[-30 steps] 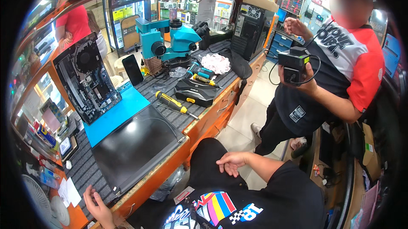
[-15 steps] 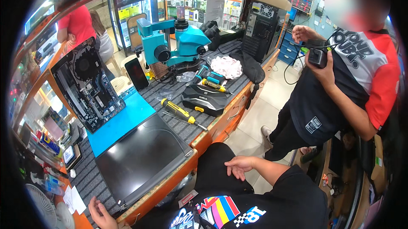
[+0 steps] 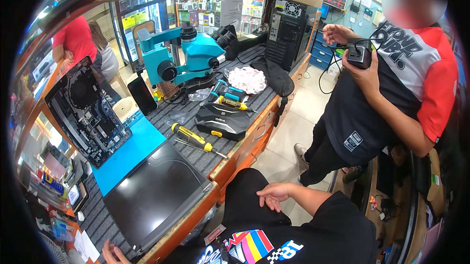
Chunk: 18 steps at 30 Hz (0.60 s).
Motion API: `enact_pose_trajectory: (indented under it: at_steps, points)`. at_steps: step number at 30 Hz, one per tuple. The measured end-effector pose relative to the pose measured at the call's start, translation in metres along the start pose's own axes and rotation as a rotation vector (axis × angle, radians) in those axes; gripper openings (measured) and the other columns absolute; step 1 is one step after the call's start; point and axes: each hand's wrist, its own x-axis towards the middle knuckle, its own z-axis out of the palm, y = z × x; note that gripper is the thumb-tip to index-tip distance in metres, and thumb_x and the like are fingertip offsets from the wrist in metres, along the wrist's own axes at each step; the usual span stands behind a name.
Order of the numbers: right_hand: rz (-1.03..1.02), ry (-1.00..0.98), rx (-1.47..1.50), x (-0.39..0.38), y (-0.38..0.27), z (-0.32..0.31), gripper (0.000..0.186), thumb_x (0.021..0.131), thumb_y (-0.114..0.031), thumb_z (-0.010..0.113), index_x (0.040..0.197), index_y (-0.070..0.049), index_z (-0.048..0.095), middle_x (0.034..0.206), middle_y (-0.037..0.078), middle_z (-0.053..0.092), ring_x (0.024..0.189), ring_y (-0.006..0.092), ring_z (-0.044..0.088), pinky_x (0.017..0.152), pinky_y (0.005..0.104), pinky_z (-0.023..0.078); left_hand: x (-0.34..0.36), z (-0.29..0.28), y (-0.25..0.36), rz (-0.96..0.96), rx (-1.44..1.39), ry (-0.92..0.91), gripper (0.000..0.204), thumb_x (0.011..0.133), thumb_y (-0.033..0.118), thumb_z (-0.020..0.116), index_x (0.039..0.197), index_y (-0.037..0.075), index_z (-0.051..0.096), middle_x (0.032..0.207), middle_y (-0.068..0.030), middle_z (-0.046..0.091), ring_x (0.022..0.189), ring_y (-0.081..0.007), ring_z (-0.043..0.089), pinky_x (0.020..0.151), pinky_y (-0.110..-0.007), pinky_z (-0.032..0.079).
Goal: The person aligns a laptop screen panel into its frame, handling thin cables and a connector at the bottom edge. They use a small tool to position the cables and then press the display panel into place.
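My right hand (image 3: 274, 196) rests on my thigh, palm partly up and fingers loosely apart, with nothing in it. At the bottom left, my left hand (image 3: 113, 252) lies at the bench edge beside the near corner of a dark laptop screen (image 3: 155, 196); its fingers are spread and hold nothing. Behind the screen is a blue mat (image 3: 128, 152). An opened laptop base (image 3: 90, 112) leans upright on the mat, its fan and circuit board exposed. A yellow-and-black screwdriver (image 3: 192, 136) lies past the screen, next to a black tool case (image 3: 221, 120).
A teal microscope (image 3: 196, 53) stands at the back, a phone (image 3: 141, 92) propped near it. A black computer tower (image 3: 289, 34) is farther right. On the right another person (image 3: 377, 92) stands, holding a small black device (image 3: 360, 56). Papers (image 3: 86, 247) lie at the left.
The view has shifted slightly, so the bench things sit farther left and lower. My left hand shows less at the lower edge. My right hand stays on my thigh.
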Motion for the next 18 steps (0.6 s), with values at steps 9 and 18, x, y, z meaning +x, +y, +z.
enact_pose_trajectory:
  at_steps: [9, 18]
  points:
    - [0.005, -0.019, 0.001, 0.000, -0.005, 0.005, 0.065, 0.129, -0.050, 0.047, 0.130, 0.006, 0.078, 0.079, 0.022, 0.082, 0.063, 0.0353, 0.084, 0.052, 0.0450, 0.069, -0.002, 0.003, -0.011, 0.057, 0.024, 0.042, 0.042, 0.119, 0.028, 0.075, 0.143, -0.006, 0.076, 0.124, -0.0267, 0.080, 0.111, -0.0411, 0.076, 0.100, -0.049, 0.061]
    - [-0.004, -0.005, -0.009, -0.003, 0.001, 0.007, 0.065, 0.126, -0.056, 0.052, 0.129, 0.004, 0.077, 0.078, 0.019, 0.082, 0.061, 0.0323, 0.083, 0.050, 0.0427, 0.068, -0.003, 0.004, -0.013, 0.054, 0.006, 0.029, 0.042, 0.118, 0.029, 0.077, 0.140, -0.007, 0.076, 0.122, -0.0257, 0.080, 0.109, -0.0400, 0.076, 0.096, -0.048, 0.061]
